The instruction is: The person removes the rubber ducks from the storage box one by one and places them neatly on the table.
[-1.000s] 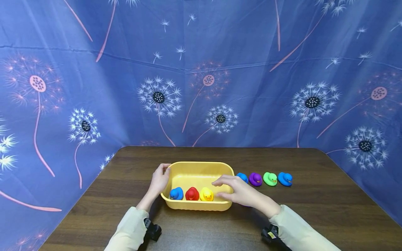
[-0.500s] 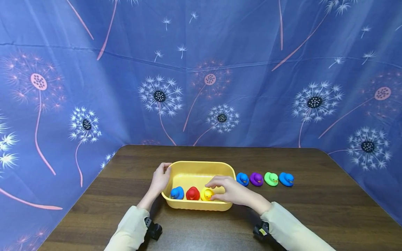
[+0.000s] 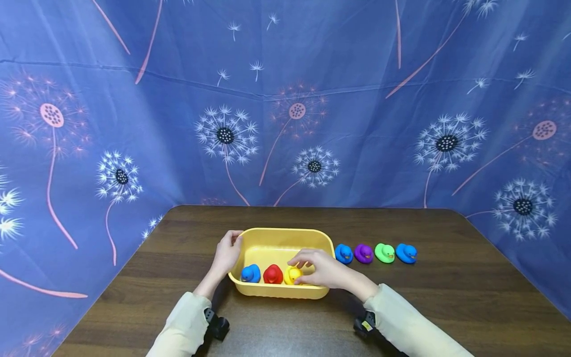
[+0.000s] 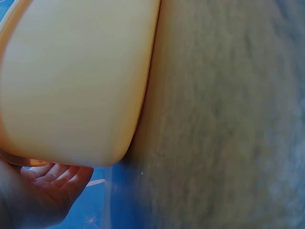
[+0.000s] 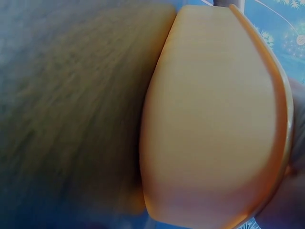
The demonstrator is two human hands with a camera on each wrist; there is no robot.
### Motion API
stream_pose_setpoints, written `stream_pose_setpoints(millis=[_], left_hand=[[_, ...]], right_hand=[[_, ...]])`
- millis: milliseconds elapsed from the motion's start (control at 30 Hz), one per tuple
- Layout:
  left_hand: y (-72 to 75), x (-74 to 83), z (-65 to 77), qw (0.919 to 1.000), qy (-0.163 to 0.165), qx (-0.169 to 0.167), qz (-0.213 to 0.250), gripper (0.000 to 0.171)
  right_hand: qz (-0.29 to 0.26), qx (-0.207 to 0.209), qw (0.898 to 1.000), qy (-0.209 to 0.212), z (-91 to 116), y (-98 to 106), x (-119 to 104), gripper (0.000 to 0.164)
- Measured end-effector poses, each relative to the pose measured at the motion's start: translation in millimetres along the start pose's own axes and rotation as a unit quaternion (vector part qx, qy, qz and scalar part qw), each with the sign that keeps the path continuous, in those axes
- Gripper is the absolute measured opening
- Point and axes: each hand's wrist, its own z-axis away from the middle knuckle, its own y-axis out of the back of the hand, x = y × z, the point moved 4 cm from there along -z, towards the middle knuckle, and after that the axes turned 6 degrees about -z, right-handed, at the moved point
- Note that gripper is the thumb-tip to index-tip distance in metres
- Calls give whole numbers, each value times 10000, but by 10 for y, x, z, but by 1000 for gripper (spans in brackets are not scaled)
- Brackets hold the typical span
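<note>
A yellow plastic bin (image 3: 278,291) stands on the table with a blue rubber duck (image 3: 251,273), a red rubber duck (image 3: 273,274) and a yellow rubber duck (image 3: 292,274) in a row along its near side. My left hand (image 3: 226,255) holds the bin's left end at the rim; its palm and fingers show beyond the bin's wall (image 4: 71,86) in the left wrist view. Reaching over the right end, my right hand (image 3: 323,267) has thumb and fingers around the yellow duck. In the right wrist view the bin's wall (image 5: 214,114) hides the fingertips.
To the right of the bin, a blue duck (image 3: 344,254), a purple duck (image 3: 363,254), a green duck (image 3: 384,253) and another blue duck (image 3: 406,253) stand in a line on the brown wooden table (image 3: 446,307). A blue dandelion-print cloth (image 3: 276,139) hangs behind the table.
My right hand has moved left and down into the bin, its thumb and fingers coming together around the yellow duck. My left hand stays at the bin's left end.
</note>
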Motion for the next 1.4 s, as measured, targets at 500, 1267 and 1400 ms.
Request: stream_pose_setpoints(millis=[500, 1267, 1400], left_hand=[[38, -30, -9, 10000, 42, 13, -26, 25], [-4, -7, 6, 10000, 33, -34, -87, 27], [-8, -4, 7, 9999, 63, -49, -62, 27]], right_hand=[[-108, 3, 9999, -126, -59, -41, 18, 25], [243, -96, 9986, -451, -28, -52, 40, 36], [263, -77, 9987, -420, -24, -50, 46, 35]])
